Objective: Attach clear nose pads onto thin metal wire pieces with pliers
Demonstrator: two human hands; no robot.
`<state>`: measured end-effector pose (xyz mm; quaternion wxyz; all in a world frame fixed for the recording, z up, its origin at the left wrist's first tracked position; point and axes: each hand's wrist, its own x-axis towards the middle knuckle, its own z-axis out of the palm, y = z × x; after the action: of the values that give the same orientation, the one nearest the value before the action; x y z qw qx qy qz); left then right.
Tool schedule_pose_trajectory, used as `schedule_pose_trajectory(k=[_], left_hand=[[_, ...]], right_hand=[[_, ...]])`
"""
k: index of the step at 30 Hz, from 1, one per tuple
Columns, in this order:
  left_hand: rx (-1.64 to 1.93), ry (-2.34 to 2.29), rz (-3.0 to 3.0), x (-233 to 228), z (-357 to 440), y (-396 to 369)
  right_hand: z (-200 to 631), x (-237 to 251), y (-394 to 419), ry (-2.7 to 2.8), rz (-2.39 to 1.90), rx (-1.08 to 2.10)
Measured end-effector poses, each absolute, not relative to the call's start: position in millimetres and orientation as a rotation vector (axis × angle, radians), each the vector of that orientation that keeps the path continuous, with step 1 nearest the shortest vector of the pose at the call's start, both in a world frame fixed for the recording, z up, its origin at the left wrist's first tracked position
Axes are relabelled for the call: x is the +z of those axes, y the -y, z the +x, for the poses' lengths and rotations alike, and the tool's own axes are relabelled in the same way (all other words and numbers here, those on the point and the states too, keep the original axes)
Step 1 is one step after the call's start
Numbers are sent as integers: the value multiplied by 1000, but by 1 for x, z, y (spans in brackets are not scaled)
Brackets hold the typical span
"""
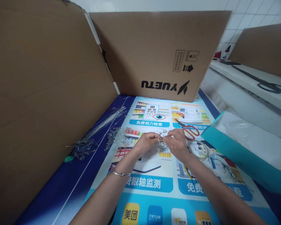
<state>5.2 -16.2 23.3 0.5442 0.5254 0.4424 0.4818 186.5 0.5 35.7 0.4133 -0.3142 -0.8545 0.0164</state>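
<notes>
My left hand (147,142) and my right hand (177,144) meet over the printed mat, both pinching at a small piece of thin wire with clear beads (162,147). The fingertips nearly touch, and the exact part each one grips is partly hidden. Fine wire strands (164,131) stick up behind the fingers. To the left of my left hand lies a loose heap of clear beads (120,139). Just beyond my right hand rest scissors with red handles (189,131), and close to my right wrist is a round spool (198,149).
Tall cardboard panels (159,47) wall off the back and left. A bundle of thin wires (105,122) and a dark tangle of wire pieces (84,148) lie at left, near a green object (68,158). At right stands a teal box (239,156) with a white inside.
</notes>
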Motion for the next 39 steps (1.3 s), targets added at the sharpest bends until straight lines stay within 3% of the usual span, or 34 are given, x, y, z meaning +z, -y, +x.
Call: schedule_pose_trajectory(k=[8,17,31,39], left_hand=[[1032,-1085,1347,28,5,19],[1138,-1227,1373,34,20,28],[1444,-1629,1726,35,27,37],[1533,-1765,1795,31,36,39]], right_hand=[[185,45,-4,2187,-806,212],[186,50,-9,2176,-846,358],[178,51,4,2186,-942,217],[171,44,8,2041,-977,295]])
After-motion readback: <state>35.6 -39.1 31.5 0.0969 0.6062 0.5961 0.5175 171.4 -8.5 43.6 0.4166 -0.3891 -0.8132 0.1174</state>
